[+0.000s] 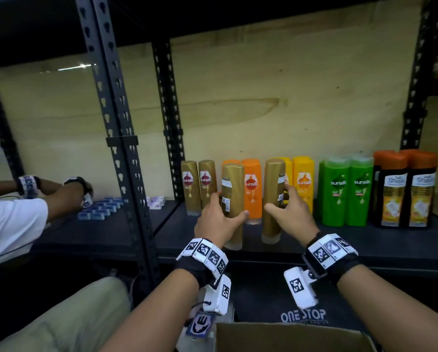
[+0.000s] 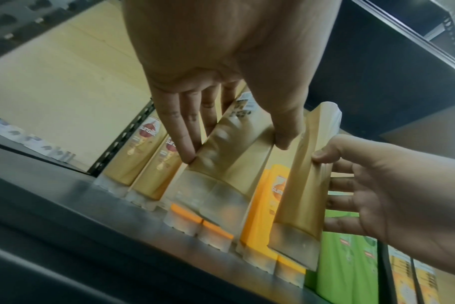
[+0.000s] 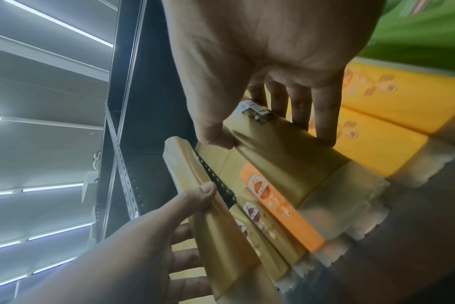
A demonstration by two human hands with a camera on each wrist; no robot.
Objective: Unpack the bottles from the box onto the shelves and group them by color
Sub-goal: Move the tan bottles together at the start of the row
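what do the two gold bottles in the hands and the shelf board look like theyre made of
Gold bottles: likely plastic, satin metallic finish with soft highlights, and frosted translucent caps at the bottom. Shelf board: dark, matte, probably painted metal or laminate; hard to tell.

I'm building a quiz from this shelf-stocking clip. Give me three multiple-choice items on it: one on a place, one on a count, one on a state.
1. Where do the green bottles stand?
A. left of the gold ones
B. between the yellow bottles and the orange-capped bottles
C. in the box

2. How many gold bottles stand at the back left of the shelf, apart from the packs in the hands?
A. two
B. four
C. none

3. What is the left hand doing?
A. hanging idle
B. pressing flat on the shelf
C. gripping a gold pack

Key:
1 B: the green bottles have the yellow bottles on one side and the orange-capped bottles on the other.
2 A: two gold bottles show their labels beside the post.
3 C: the left hand has thumb and fingers round a gold pack; the right hand holds another.
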